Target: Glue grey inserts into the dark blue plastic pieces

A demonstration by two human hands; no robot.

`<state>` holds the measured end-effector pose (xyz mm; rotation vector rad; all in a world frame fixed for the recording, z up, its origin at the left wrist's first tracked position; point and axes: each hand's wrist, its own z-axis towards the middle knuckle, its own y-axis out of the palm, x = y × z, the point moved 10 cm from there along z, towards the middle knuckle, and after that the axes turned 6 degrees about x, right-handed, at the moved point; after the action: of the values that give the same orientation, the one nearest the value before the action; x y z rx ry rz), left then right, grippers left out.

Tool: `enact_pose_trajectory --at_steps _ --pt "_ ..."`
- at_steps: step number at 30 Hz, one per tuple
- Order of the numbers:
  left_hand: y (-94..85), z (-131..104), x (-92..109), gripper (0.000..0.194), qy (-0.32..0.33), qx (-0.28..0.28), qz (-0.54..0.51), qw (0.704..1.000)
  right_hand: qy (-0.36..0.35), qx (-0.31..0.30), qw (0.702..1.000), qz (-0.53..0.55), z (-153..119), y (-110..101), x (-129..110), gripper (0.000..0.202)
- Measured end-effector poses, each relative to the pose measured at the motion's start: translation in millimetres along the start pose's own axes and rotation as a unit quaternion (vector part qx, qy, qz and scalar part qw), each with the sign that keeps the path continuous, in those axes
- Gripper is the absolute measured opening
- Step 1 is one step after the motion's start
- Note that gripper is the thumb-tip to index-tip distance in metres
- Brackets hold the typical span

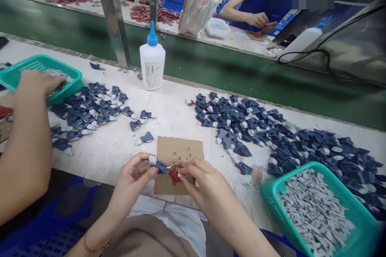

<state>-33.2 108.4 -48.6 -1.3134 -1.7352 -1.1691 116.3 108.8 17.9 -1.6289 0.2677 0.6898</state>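
Head view: left hand (139, 177) grip pinching blue part (162, 167); right hand (197, 176) grip pinching small light piece (181, 175).

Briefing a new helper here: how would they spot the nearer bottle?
On the white worktable, find the slanted metal post. Just right of its foot stands a white bottle with a blue cap. Unlike the tilted bottle further right, it's upright.
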Motion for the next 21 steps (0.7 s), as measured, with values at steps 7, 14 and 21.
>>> enact_pose_trajectory --at_steps 7,14,21 --pt "16.7 -4.1 8.1 0.015 0.000 -0.032 -0.037 0.999 0.125 0.035 0.963 0.235 0.2 -27.5 18.1 0.007" --pt "57.2 -16.9 10.2 0.017 -0.030 -0.098 -0.084 0.991 0.236 0.028 0.866 0.439 -12.6 -33.4 30.6 0.014" --pt "74.4 -22.0 3.9 0.024 -0.062 -0.110 -0.159 0.979 0.236 0.012 0.877 0.419 -19.8 -44.3 19.1 0.016"
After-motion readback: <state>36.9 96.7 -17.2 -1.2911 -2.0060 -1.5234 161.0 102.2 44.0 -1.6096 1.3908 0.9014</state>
